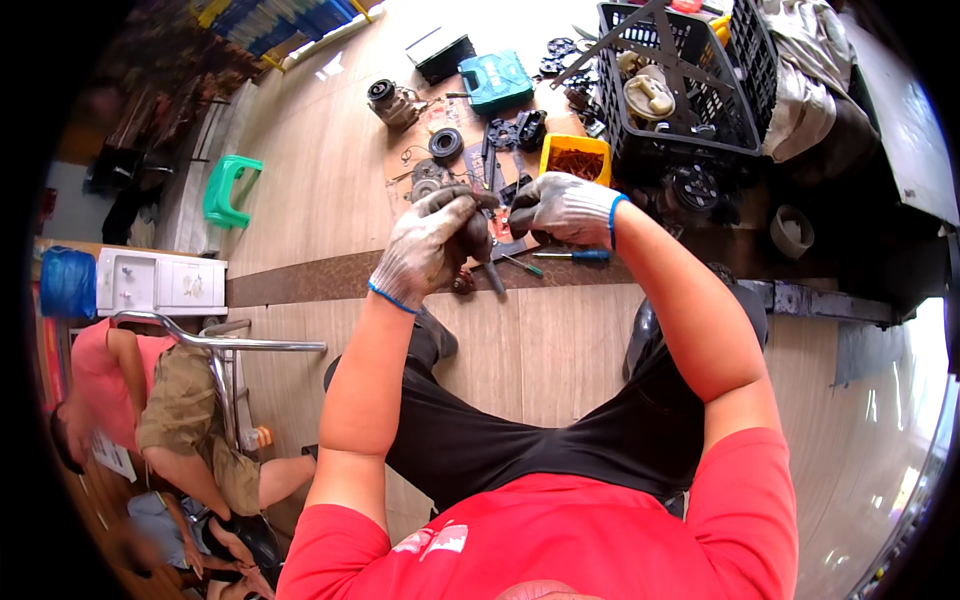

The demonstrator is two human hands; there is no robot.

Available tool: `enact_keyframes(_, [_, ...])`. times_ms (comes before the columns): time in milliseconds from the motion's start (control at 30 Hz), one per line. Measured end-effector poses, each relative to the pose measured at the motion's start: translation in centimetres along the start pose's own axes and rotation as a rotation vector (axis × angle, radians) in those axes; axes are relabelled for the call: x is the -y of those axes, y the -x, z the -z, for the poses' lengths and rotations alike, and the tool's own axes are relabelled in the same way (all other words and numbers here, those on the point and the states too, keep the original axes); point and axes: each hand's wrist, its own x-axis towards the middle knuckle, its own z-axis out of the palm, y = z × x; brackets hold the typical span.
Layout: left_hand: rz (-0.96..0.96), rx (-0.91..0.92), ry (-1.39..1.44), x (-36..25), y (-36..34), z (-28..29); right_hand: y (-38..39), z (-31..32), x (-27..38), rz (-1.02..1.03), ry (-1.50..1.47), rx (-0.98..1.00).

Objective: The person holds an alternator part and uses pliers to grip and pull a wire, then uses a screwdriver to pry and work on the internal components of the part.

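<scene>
Head view: wooden floor (560, 340) strewn with parts.

The single view came from a fisheye camera worn on the person's head, looking steeply down over the red shirt (560, 530) and out across the wooden floor (560, 340). It sat close above the black crate (690, 90), which lay ahead and to the right near the upper edge. Straight lines bent toward the dark round rim. No second view shared the scene.
</scene>
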Motion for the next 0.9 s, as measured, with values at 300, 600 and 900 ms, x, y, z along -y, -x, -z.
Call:
enact_keyframes(300, [0.099,-0.02,-0.746,1.6,-0.2,-0.9,0.9,1.3,-0.1,0.475,0.581,-0.152])
enact_keyframes(600, [0.019,-0.192,-0.161,2.3,-1.2,0.1,1.5,-1.0,1.8,0.275,0.259,-0.263])
enact_keyframes(900, [-0.112,-0.175,-0.222,2.5,-1.4,0.1,2.2,-1.0,2.7,0.235,0.074,-0.316])
